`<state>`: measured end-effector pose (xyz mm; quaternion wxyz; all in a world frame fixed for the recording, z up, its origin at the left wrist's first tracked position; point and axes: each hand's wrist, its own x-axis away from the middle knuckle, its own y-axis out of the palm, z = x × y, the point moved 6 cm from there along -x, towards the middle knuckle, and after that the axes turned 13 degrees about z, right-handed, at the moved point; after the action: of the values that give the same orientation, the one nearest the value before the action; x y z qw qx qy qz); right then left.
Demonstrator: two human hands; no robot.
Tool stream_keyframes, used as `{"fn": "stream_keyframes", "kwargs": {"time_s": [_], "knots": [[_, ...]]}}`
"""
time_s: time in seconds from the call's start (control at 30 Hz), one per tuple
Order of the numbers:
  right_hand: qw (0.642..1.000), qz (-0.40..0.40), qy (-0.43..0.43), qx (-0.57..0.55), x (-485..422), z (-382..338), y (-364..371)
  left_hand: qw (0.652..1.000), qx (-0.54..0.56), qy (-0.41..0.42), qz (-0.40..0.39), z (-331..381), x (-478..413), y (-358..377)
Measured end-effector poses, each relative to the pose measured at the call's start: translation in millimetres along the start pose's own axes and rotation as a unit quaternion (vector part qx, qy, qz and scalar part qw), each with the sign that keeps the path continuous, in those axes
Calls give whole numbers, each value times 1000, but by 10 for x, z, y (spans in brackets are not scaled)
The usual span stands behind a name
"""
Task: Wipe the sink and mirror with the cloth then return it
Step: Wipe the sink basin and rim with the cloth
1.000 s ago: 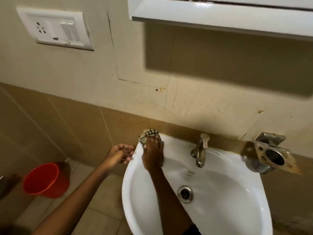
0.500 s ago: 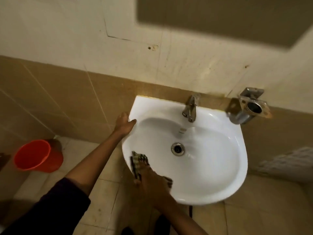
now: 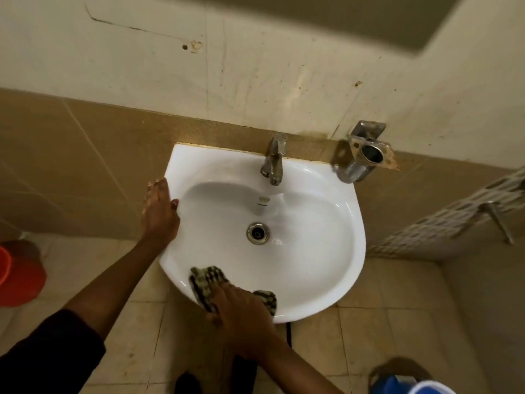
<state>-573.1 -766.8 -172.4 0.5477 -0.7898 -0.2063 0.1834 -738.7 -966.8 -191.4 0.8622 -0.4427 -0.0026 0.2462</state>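
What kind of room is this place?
Most likely a bathroom: a white sink with a metal tap hangs on a tiled wall, a red bucket stands on the floor, and the right hand presses a cloth on the sink's rim.

Right hand [image 3: 241, 314] holding the cloth [image 3: 206, 280] moved from the back-left corner of the sink [image 3: 326, 280] to its front rim, left hand [image 3: 159, 206] gone from hovering beside the sink to resting on its left rim, view tilted downward
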Motion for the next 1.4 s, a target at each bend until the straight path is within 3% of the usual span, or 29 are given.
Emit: {"fn": "stream_keyframes", "kwargs": {"time_s": [0.17,0.3,0.37,0.53,0.63,0.73,0.8,0.9,1.0,1.1,1.2,1.33,1.4], "knots": [[992,-104,-29,60,470,1192,-375,1000,-9,18,6,0,-9,29],[950,-140,-113,256,227,2295,-732,1000,0,27,13,-6,-3,32],[924,-169,-99,330,-91,2774,-870,999,2,35,21,-14,-11,45],[852,-174,-220,443,-745,3021,-688,999,1,45,26,-85,-18,84],[864,-163,-181,440,-669,2959,-628,998,-5,60,24,-55,-14,70],[908,-226,-54,348,-264,2690,-522,998,-1,58,24,-9,-21,36],[945,-276,0,176,28,2186,-387,999,2,49,24,5,-18,26],[935,-341,0,-100,79,1120,-99,999,6,33,23,-23,-19,48],[922,-324,-39,-206,-121,530,134,999,4,28,15,-50,-22,52],[940,-309,-86,-118,-148,911,304,1000,6,28,12,-57,-21,48],[951,-244,-144,126,-311,1934,159,999,12,28,11,-42,-7,37],[887,-167,-238,359,-1018,2625,-156,999,4,26,20,-53,-4,42],[866,-162,-257,397,-1161,2597,-39,999,-1,34,18,-57,-4,59]]}}
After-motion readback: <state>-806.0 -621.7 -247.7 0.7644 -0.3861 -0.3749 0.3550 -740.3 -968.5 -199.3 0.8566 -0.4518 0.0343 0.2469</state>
